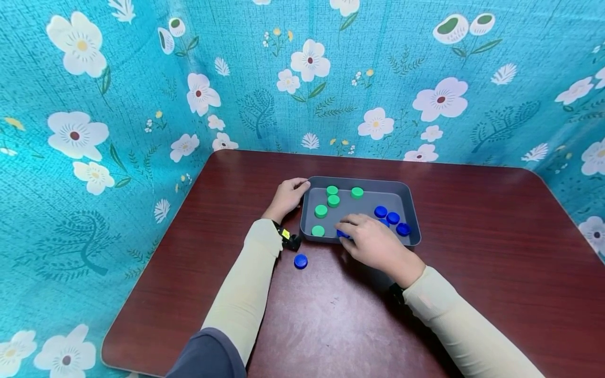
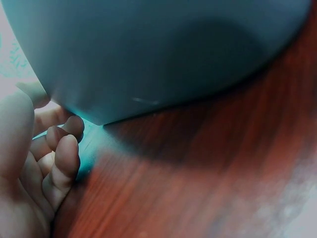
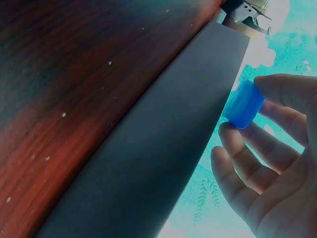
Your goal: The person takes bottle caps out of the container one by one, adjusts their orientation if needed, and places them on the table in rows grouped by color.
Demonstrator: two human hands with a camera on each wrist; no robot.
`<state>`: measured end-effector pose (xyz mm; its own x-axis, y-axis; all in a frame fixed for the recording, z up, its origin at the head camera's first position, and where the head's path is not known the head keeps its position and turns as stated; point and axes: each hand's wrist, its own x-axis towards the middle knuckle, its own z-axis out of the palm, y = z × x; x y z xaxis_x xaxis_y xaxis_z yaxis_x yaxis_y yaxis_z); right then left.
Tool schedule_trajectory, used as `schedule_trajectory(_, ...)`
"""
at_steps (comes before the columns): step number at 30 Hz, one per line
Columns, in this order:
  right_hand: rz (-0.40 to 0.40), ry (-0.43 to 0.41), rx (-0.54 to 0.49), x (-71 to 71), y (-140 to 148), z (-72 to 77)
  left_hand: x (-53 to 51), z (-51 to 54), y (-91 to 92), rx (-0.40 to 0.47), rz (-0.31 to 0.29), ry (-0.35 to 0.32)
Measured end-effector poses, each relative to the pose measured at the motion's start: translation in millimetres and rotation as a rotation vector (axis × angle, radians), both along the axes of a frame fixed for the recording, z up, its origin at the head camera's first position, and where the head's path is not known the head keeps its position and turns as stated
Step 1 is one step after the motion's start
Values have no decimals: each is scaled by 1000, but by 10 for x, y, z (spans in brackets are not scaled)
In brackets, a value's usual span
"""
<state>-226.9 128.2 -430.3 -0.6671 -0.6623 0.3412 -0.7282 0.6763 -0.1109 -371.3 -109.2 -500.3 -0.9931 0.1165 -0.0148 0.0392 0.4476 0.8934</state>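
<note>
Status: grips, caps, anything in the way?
Right grip pinches blue cap by near wall of tray. Left grip at tray's far left corner. Another blue cap outside on table. No obstruction seen.

Brown table (image 1: 482,252), gray tray (image 1: 392,198), 1 blue cap (image 1: 300,261)

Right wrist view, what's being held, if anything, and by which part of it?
A blue cap; the right hand pinches it at opposite edges.
</note>
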Motion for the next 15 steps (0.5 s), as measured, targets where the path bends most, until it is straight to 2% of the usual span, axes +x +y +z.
schedule_trajectory(15,28,-14,-16,37,-30,-38,-2,-17,-3,4,-1,2)
